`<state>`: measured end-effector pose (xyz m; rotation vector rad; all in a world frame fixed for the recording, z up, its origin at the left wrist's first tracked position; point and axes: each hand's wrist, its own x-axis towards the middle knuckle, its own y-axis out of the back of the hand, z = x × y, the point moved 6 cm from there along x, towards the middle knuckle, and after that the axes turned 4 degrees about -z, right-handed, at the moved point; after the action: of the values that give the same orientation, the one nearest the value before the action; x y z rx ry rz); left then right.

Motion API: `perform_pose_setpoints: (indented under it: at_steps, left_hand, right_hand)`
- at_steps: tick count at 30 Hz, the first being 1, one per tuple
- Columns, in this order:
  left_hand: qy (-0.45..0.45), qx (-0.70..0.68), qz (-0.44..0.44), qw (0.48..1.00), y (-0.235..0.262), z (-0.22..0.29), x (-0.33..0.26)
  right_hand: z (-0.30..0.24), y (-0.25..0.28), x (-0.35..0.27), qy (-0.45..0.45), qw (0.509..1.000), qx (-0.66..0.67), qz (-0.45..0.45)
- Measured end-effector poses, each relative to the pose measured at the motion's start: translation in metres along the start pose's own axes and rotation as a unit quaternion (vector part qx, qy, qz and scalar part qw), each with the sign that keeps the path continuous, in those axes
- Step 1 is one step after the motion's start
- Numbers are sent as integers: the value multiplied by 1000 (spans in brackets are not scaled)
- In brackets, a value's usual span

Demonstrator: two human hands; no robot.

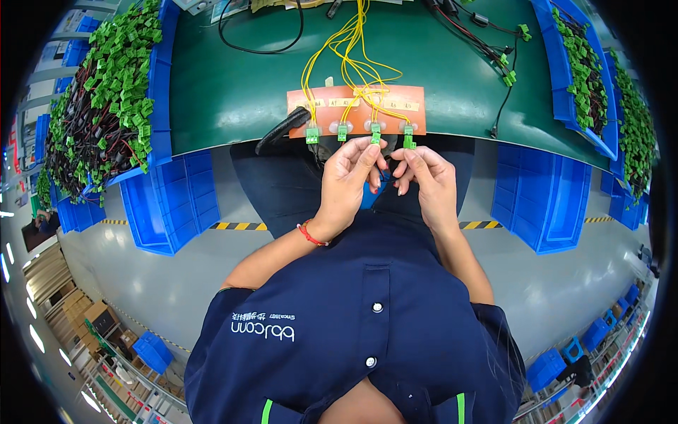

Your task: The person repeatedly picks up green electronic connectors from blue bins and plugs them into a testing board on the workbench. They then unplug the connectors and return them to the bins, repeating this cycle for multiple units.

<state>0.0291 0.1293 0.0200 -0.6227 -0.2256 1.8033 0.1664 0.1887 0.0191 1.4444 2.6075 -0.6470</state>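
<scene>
An orange board (pixel 321 119) with paper labels lies at the bench's near edge. A row of green terminal connectors juts from it, fed by thin yellow wires (pixel 351 49). At the third connector, my left hand (pixel 344 177) pinches a small green terminal plug (pixel 376 139) between thumb and forefinger. My right hand (pixel 432 182) pinches another green plug (pixel 409 143) at the rightmost connector. Left of these, one green connector (pixel 342 132) and a wider green connector (pixel 312 135) are untouched. My fingers partly cover both held plugs and the leads below them.
The green bench top (pixel 233 92) carries a black cable loop (pixel 261 51) and black leads with green plugs (pixel 505 67). A black sleeved cable (pixel 282 131) lies beside the board. Blue bins heaped with green-plugged leads (pixel 120 85) flank both sides; blue bins (pixel 169 205) stand below.
</scene>
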Motion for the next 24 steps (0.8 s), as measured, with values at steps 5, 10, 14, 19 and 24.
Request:
perform_pose_setpoints:
  at_steps: [5,10,14,19,24]
  left_hand:
    - [-14,-18,18,1000,-4,-2,1]
    - [-30,-21,29,999,-5,-5,0]
    - [-41,-30,40,998,-8,-7,0]
    - [-49,-35,47,997,-7,-8,-2]
    - [-27,-47,37,998,-8,-9,-4]
  right_hand:
    - [-5,1,3,11,997,-64,30]
    - [-7,1,5,31,994,-90,60]
    - [-3,2,11,66,994,-68,49]
    - [-1,11,15,25,996,-76,-51]
    - [9,14,6,-7,989,-111,-94]
